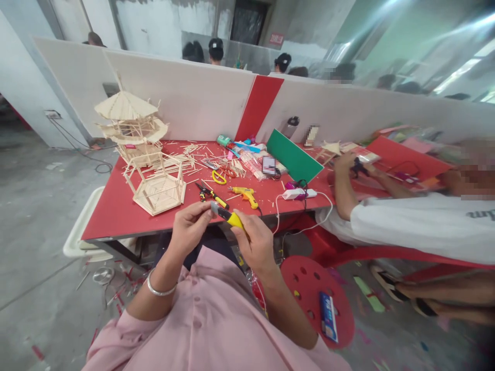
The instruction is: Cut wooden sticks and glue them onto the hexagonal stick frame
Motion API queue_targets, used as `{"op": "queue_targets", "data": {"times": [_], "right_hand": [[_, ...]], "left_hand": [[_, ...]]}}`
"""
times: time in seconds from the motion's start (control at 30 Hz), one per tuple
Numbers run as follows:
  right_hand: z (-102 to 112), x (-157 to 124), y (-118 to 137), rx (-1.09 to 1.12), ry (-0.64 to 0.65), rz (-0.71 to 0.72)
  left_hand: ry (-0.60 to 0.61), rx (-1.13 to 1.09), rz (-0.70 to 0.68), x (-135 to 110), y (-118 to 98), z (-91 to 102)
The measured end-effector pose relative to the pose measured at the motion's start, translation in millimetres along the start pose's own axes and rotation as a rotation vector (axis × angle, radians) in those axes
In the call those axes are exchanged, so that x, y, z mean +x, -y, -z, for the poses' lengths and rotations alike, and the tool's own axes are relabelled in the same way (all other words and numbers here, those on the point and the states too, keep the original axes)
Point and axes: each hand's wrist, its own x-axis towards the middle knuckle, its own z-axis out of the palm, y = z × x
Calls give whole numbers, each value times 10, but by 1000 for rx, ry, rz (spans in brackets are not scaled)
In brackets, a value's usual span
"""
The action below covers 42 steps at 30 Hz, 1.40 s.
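Note:
My right hand point(255, 241) is closed around the yellow end of a yellow-and-black utility knife point(234, 219). Its grey tip points left, toward my left hand point(190, 226). Thumb and fingers of that hand are pinched together right at the tip; whatever lies between them is too small to make out. Just beyond the knife, yellow-and-black pliers point(214, 196) and a yellow glue gun point(246, 197) lie on the red table point(116, 221). A hexagonal wooden stick frame point(160, 193) stands beyond my left hand, in front of a tiered stick pavilion point(129, 123).
Loose wooden sticks point(185, 157) and yellow-handled scissors point(218, 178) are scattered behind the tools. A green board point(294, 157) leans right of centre near a white power strip point(299, 194). A co-worker in a white shirt point(417, 221) sits at right. A red stool point(309, 288) stands beside me.

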Motion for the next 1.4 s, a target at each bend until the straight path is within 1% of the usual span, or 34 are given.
{"op": "queue_targets", "data": {"times": [0.1, 0.2, 0.33, 0.43, 0.53, 0.67, 0.8, 0.93, 1.0, 1.1, 1.2, 1.3, 1.4], "right_hand": [[-15, -6, -4, -6, -4, -12], [-21, 2, -3, -35, -3, -3], [13, 27, 5, -63, -19, -11], [102, 23, -23, -77, -43, -14], [239, -40, -90, -118, -83, -12], [359, -174, -140, -144, -117, -69], [296, -232, -72, -69, -68, -113], [178, -210, 11, -29, -45, -74], [142, -205, 28, -40, -40, -63], [116, -214, 34, -55, -32, -54], [96, -222, 39, -67, -23, -34], [70, -218, 53, -96, -24, -21], [51, -209, 69, -119, -45, 5]], "left_hand": [[49, 18, -40, -13, 5, 18], [91, 82, -70, -11, 6, 15], [43, 155, -92, 14, 11, -25], [10, 133, -70, 34, 47, -51], [-8, 88, -32, 43, 106, -70], [15, 48, 24, 33, 169, -130], [84, 22, 58, 8, 156, -196], [170, -31, 96, -11, 76, -179], [159, -21, 106, -18, 45, -147], [136, 30, 80, -31, 28, -96], [150, 58, 45, -46, 20, -56], [163, 82, 26, -60, -1, -33], [136, 96, 12, -76, -14, -37]]}}
